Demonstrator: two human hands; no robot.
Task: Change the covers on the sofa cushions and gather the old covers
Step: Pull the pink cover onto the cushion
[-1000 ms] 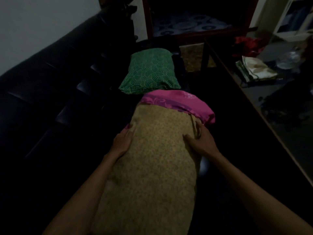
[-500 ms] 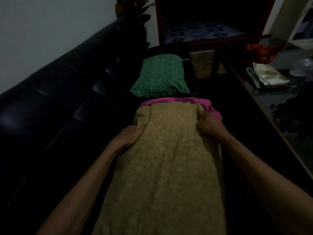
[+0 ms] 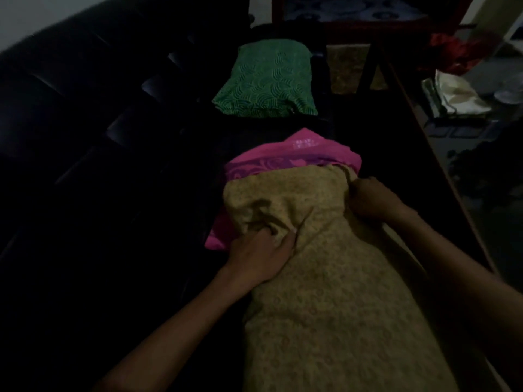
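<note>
The left hand (image 3: 260, 250) bunches the tan cover (image 3: 325, 278) at mid-frame; the right hand (image 3: 368, 199) grips its far edge, nearer the pink cushion (image 3: 291, 162) protruding toward the frame's top.

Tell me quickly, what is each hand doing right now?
Left hand: fingers curled, gripping a bunch of the tan cover.
Right hand: fingers curled, gripping the tan cover's far edge beside the pink cushion.

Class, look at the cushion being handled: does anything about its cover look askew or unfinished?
Yes. The tan patterned cover sits bunched under the left hand and right hand, leaving the pink cushion sticking out at the far end and left side.
</note>
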